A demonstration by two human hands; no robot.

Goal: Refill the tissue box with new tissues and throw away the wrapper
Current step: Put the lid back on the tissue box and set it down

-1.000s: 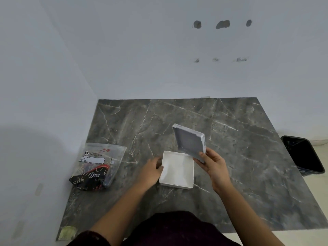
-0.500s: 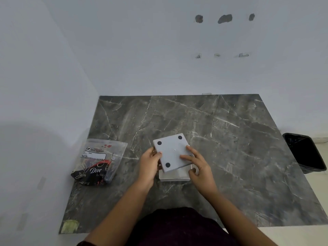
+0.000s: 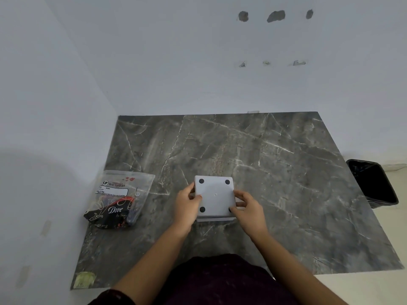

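Note:
A square white tissue box (image 3: 215, 195) lies upside down on the grey marble table (image 3: 275, 172), its flat base panel with black round feet facing up and set squarely over the box body. My left hand (image 3: 187, 202) grips the box's left edge, thumb on the base panel. My right hand (image 3: 247, 208) holds the right edge near the front right corner, hiding one foot. A tissue wrapper (image 3: 117, 199), clear plastic with a black and red printed part, lies flat to the left near the wall.
A black bin (image 3: 374, 183) with a dark liner stands on the floor past the table's right edge. White walls close the left and far sides. A greenish patch of tape (image 3: 84, 279) marks the table's front left corner.
The base panel, held tilted up in my right hand a second ago, has come down flat onto the box body. Both hands now hold the box's sides.

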